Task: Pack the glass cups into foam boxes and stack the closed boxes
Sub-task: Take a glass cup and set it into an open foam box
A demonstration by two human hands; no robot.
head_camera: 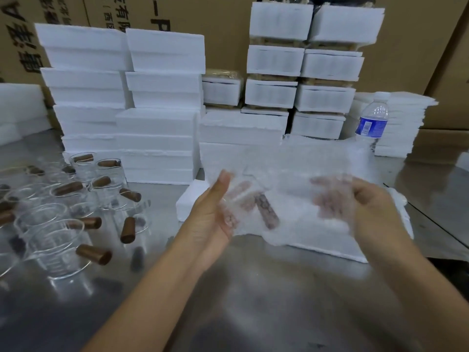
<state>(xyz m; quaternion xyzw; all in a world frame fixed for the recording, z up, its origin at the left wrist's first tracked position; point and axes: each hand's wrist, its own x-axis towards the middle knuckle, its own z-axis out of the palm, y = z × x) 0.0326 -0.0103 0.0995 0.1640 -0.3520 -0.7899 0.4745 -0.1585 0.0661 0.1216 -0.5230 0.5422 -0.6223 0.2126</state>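
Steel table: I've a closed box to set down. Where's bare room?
Bare steel table lies in front of the foam box and to its right. Crowded: glass cups left, foam stacks behind. The left hand and right hand hold bubble wrap over it.

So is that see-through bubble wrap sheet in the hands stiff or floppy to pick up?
Probably floppy: the bubble wrap sheet crumples and sags between the left hand and right hand. Likely very light, since a loose hold keeps it spread out.
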